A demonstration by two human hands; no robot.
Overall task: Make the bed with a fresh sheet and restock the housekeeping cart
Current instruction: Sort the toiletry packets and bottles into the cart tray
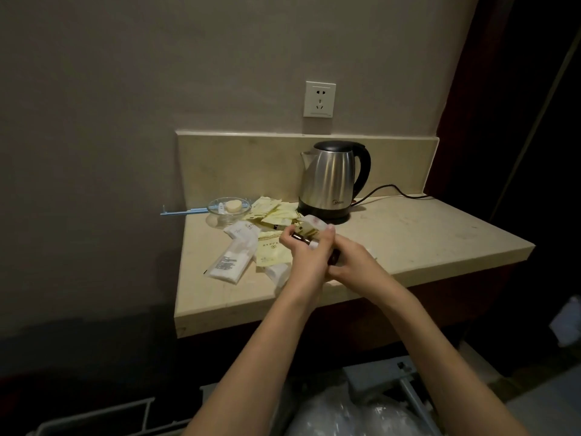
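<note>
Both my hands meet over a beige stone counter [408,240]. My left hand [303,256] grips a bundle of small amenity items [306,232]: dark little bottles and yellow packets. My right hand [349,259] curls round the lower end of the same bundle, where a dark tube end shows. Loose yellow sachets [273,212] and white wrapped packets [231,259] lie scattered on the counter to the left of my hands. The housekeeping cart [405,376] shows at the bottom, with a clear plastic bag [345,413] in it.
A steel electric kettle [330,177] stands on its base behind my hands, its cord running right. A glass dish [229,209] with a small soap sits at the counter's back left. A wall socket [319,99] is above. A dark curtain [503,121] hangs to the right.
</note>
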